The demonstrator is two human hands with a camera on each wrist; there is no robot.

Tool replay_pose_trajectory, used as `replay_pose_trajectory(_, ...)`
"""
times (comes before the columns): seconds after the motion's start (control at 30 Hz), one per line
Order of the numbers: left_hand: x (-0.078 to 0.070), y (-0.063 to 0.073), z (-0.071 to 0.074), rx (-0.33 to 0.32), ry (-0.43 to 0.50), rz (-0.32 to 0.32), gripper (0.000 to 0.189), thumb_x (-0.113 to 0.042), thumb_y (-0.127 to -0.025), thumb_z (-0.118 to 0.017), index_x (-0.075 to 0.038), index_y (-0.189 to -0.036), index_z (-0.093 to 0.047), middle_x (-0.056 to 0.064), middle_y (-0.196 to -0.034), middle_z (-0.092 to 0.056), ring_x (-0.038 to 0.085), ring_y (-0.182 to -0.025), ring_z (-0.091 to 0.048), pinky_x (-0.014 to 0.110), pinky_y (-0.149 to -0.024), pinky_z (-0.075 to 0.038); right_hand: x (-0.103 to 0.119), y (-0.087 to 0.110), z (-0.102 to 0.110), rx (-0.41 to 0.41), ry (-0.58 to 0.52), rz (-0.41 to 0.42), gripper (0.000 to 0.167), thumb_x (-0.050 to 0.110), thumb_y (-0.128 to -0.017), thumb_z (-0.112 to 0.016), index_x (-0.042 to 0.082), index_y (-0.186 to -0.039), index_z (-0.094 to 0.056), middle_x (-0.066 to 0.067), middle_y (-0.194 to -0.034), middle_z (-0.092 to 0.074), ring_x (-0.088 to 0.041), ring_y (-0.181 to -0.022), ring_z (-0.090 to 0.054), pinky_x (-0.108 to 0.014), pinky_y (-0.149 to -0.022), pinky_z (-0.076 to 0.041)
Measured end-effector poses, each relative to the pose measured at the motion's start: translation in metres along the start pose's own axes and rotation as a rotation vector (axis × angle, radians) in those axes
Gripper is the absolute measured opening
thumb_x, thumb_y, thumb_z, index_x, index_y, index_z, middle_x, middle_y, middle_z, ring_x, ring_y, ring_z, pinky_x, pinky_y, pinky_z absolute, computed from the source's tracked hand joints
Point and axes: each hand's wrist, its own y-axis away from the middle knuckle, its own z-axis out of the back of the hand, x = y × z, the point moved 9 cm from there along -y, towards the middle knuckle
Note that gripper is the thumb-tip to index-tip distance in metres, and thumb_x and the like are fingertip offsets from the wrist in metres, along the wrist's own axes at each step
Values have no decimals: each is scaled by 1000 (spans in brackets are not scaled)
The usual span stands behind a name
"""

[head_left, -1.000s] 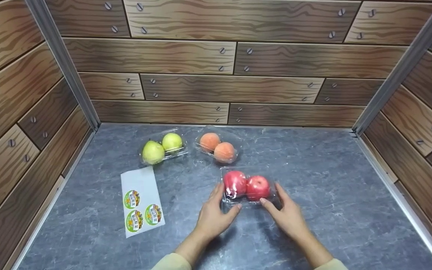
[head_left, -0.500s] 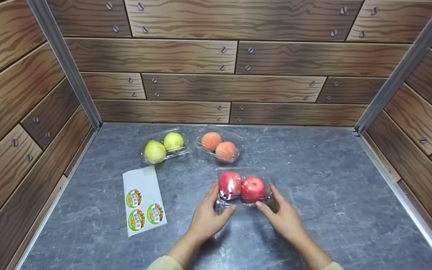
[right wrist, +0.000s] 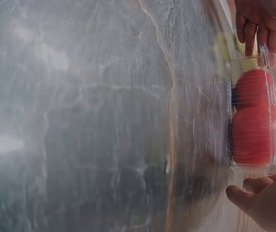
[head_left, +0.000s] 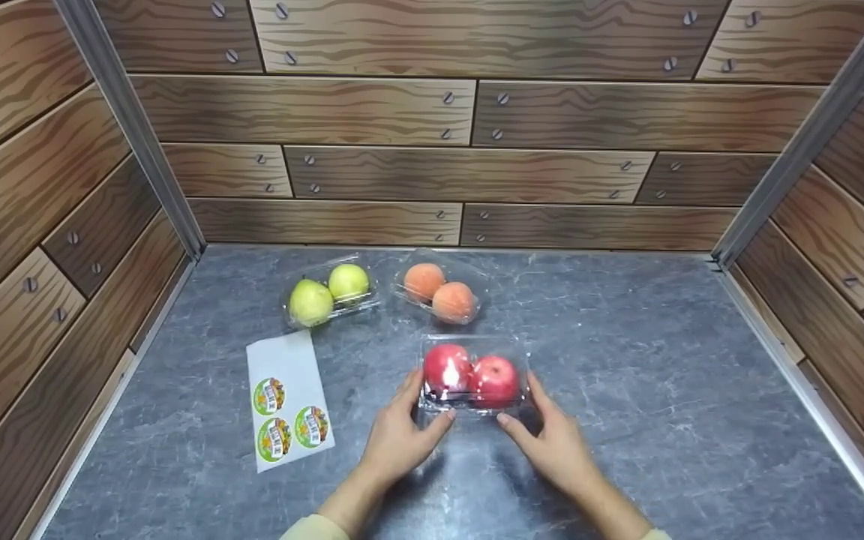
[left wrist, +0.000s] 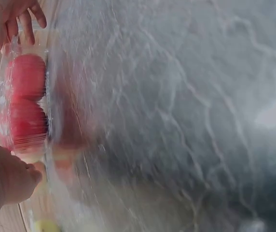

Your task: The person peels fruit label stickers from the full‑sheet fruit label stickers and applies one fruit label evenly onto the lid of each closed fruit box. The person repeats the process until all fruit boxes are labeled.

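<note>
A clear plastic fruit box [head_left: 475, 401] with two red apples [head_left: 447, 371] sits on the grey table in front of me. My left hand [head_left: 400, 439] lies along the box's left side, its fingers fairly straight and its thumb near the front edge. On the opposite side, my right hand [head_left: 556, 446] has its fingers by the right wall and its thumb just before the front edge. In the right wrist view a small gap shows between the right hand's fingers [right wrist: 239, 197] and the box [right wrist: 254, 168]. Whether the left fingertips touch the box is hard to tell.
Behind on the left stands a clear box with two green pears [head_left: 312, 302]. Beside it, another box holds two peaches [head_left: 453, 301]. A white sheet [head_left: 282, 360] with three round fruit stickers [head_left: 274, 439] lies at left. Wood-patterned walls [head_left: 372, 176] enclose the table.
The apple box has slid a short way left across the table, and both hands have moved left along with it. The pears, peaches and sticker sheet have stayed put.
</note>
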Motion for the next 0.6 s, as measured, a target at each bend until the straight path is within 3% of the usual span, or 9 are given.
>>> replay_pose_trajectory(0.23,6,0,4,-8,-17,3,89,-40,-92,-79,8,-157,-43,29,-160,-43,44,-149,-42,56,-122,-33,5,2,-5,-2,30,5,89,41,-96,-79,1,-163,-37,-27,-155,-51,-50,-141,-49,-64,-118,-35)
replay_pose_trajectory(0.37,7,1,6,-24,-68,-28,89,-40,-92,-79,8,-156,-43,30,-158,-45,46,-148,-44,58,-121,-34,8,2,-7,-9,73,30,88,42,-95,-78,0,-162,-38,-26,-155,-51,-50,-141,-50,-63,-118,-37)
replay_pose_trajectory(0.47,4,2,6,-23,-199,-73,89,-44,-93,-77,8,-157,-42,31,-160,-42,48,-148,-42,59,-121,-34,13,2,-6,-31,120,91,88,40,-95,-79,-2,-161,-38,-27,-159,-46,-50,-141,-49,-62,-117,-37)
replay_pose_trajectory(0.6,-2,2,1,21,-464,-157,90,-51,-97,-70,2,-161,-38,27,-165,-37,47,-152,-36,58,-124,-30,22,3,-4,-78,213,228,86,34,-94,-80,-4,-160,-40,-27,-163,-39,-51,-142,-48,-65,-115,-39)
